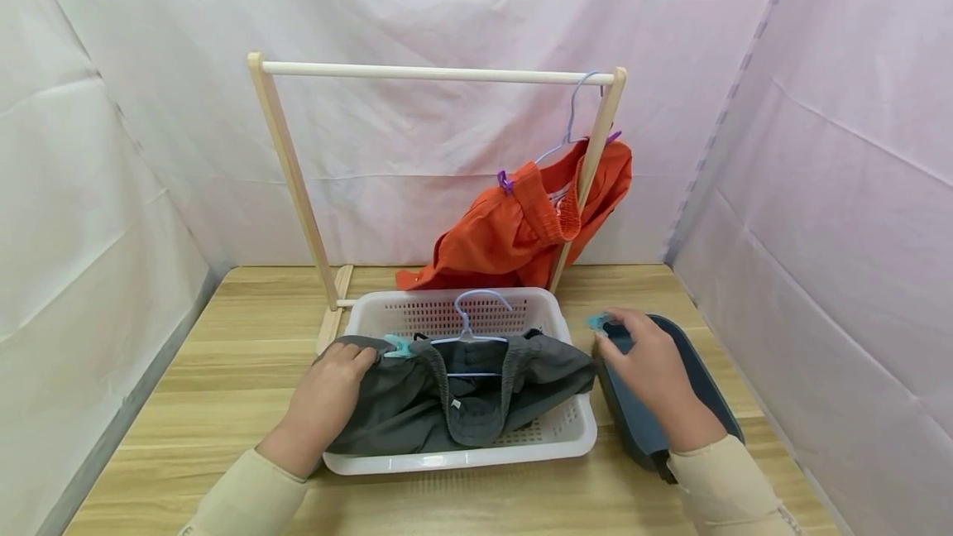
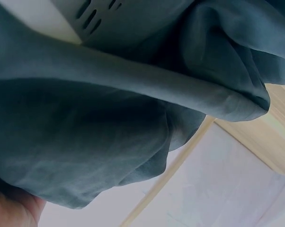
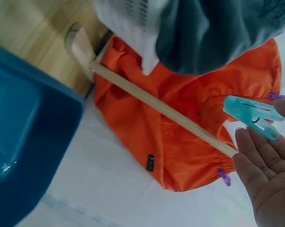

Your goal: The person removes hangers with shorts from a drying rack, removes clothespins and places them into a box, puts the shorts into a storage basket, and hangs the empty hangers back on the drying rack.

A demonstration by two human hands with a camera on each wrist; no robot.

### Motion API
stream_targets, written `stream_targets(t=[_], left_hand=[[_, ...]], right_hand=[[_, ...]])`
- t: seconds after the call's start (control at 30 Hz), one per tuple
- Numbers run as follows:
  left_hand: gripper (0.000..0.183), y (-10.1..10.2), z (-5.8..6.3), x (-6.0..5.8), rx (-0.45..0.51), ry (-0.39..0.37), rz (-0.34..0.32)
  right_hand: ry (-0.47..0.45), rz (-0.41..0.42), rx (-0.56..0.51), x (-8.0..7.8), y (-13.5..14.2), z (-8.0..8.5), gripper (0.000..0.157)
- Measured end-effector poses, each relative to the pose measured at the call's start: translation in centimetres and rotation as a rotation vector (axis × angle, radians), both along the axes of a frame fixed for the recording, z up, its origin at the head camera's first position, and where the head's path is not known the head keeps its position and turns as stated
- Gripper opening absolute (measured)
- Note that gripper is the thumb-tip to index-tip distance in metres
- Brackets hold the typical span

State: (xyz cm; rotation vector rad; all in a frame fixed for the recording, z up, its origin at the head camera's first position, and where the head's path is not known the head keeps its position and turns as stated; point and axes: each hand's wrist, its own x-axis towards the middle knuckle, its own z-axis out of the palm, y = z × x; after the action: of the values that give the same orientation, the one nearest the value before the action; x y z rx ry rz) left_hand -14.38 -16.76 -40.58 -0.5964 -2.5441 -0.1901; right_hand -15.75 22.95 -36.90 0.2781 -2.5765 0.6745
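Dark grey pants (image 1: 402, 408) lie across a white plastic basket (image 1: 573, 437), their waistband spread around a light-blue hanger (image 1: 466, 325). A teal clothespin (image 1: 398, 346) is clipped on the waistband's left part. Beside that clip my left hand (image 1: 328, 387) grips the pants; in the left wrist view its fingers (image 2: 19, 208) are at the cloth's edge, partly out of frame. My right hand (image 1: 651, 362) pinches a second teal clothespin (image 3: 251, 113) between thumb and fingers, over the near-left rim of a dark blue bin (image 1: 711, 387), to the right of the pants.
Behind the basket stands a wooden rack with a white bar (image 1: 439, 73). Orange pants (image 1: 491, 238) hang from its right end on a hanger (image 1: 572, 106), fastened with purple clothespins (image 1: 505, 181). White cloth walls (image 1: 841, 189) enclose the wooden table (image 1: 216, 379).
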Motion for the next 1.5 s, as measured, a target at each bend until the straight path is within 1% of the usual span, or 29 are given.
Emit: stream_targets(t=[0.17,0.3,0.47,0.6,0.9,1.13,1.5], left_hand=[[0.022,0.1,0.0,0.0,0.003,-0.003,0.011],[0.022,0.1,0.0,0.1,0.007,0.002,0.011],[0.021,0.1,0.0,0.1,0.01,0.007,0.007],[0.021,0.1,0.0,0.1,0.008,0.007,0.008],[0.021,0.1,-0.1,0.0,0.005,0.01,0.0],[0.021,0.1,-0.1,0.0,0.011,0.006,-0.006],[0.021,0.1,0.1,0.0,0.008,0.017,-0.011]], right_hand=[[-0.132,-0.039,0.001,-0.5,0.8,-0.3,0.038],[-0.202,-0.059,0.013,-1.1,1.6,-0.8,0.042],[-0.206,-0.066,0.04,-1.9,2.7,-1.9,0.043],[-0.215,-0.064,0.068,-2.3,3.3,-2.3,0.045],[-0.316,-0.067,0.122,-3.3,4.1,-2.5,0.047],[-0.362,-0.061,0.168,-4.0,4.6,-2.8,0.047],[-0.433,-0.044,0.263,-5.2,5.7,-4.3,0.046]])
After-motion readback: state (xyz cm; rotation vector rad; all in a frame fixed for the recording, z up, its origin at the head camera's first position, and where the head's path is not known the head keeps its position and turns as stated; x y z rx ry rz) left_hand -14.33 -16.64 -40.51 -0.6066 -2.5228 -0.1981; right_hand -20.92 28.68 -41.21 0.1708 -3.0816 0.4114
